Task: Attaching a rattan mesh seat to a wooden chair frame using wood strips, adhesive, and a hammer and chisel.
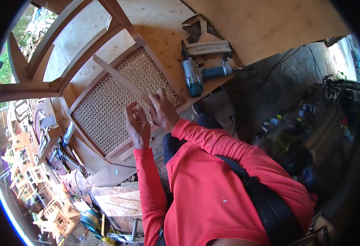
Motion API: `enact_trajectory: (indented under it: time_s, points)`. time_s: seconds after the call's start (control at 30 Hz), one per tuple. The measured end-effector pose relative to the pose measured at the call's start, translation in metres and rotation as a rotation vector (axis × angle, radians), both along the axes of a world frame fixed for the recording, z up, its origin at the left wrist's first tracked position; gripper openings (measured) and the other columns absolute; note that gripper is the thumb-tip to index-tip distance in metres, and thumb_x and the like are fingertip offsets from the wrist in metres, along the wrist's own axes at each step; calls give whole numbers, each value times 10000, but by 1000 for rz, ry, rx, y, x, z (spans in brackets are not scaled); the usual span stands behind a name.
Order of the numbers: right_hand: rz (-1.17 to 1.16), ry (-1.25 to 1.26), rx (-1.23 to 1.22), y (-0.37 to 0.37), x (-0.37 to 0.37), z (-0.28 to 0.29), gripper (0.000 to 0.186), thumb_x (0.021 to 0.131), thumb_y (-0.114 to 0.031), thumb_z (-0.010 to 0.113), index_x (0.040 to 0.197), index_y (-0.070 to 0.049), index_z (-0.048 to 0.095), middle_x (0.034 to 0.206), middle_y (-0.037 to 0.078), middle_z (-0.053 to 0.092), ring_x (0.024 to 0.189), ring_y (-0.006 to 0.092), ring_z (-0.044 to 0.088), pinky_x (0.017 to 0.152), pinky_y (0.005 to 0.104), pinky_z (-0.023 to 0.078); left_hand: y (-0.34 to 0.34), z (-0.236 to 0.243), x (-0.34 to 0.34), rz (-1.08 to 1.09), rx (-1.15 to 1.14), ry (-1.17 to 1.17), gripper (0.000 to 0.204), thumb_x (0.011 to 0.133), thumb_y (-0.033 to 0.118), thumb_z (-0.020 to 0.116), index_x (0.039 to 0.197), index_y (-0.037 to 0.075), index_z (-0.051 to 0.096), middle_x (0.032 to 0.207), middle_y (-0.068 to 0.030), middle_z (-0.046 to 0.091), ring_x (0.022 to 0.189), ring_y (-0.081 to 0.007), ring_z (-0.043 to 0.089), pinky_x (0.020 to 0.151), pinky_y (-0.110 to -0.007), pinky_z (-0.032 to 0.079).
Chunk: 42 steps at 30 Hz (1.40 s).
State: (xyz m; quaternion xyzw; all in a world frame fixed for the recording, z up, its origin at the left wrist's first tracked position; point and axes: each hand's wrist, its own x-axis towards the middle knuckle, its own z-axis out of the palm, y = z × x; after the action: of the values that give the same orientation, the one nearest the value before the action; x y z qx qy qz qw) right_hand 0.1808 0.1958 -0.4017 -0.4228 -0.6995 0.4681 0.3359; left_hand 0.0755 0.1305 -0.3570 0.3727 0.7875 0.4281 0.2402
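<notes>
The woven cane panel (pixel 120 98) in its wooden frame is lying flat on the plywood surface (pixel 163 24), at 10 o'clock from the person's chest. A wooden slat (pixel 118 78) is running across the weave. The right hand (pixel 162 111) is pressing on the panel's near edge, fingers spread and clenched on nothing. The left hand (pixel 137 125) is hovering just beside it with fingers curled; whether this grip is pinching something small cannot be told. A nail gun (pixel 202 65) is resting at 2 o'clock from the panel, near but apart.

Handling judgement: the panel is probably light; the frame is stiff, while the weave is springy and easy to puncture. Take hold by the frame rails, not the weave.
</notes>
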Motion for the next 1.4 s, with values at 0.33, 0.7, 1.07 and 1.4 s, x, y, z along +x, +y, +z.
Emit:
enact_trajectory:
  time_s: [0.33,0.7,1.07,1.4]
  points:
    - [-12,-202,368,34,34,-9,450,902,-218,703,1291,-18,594,1079,210,576,1013,428,592,832,515,500,32,-33,14,87,-42,160,255,1057,155,624,1265,11,600,876,-58,605,740,-104,544,619,-284,449]
    - [93,236,46,69,56,31,431,875,-99,741,1290,-25,656,1070,145,630,979,339,606,854,456,523,42,11,38,1,78,366,323,968,-58,551,1289,-25,565,1052,-222,570,1040,-385,583,878,-465,494]
    - [549,-281,673,118,121,41,311,756,-69,694,1066,-63,696,1077,81,705,983,299,630,871,435,495,64,13,58,-320,33,-50,313,939,8,712,1221,20,577,1013,-146,676,883,-279,713,755,-392,569]
    - [235,274,-441,138,163,23,301,1043,15,444,1344,11,449,980,145,742,565,96,590,535,239,503,113,-9,29,37,-226,561,664,917,140,684,1509,102,386,1208,-273,525,926,-484,661,726,-555,561]
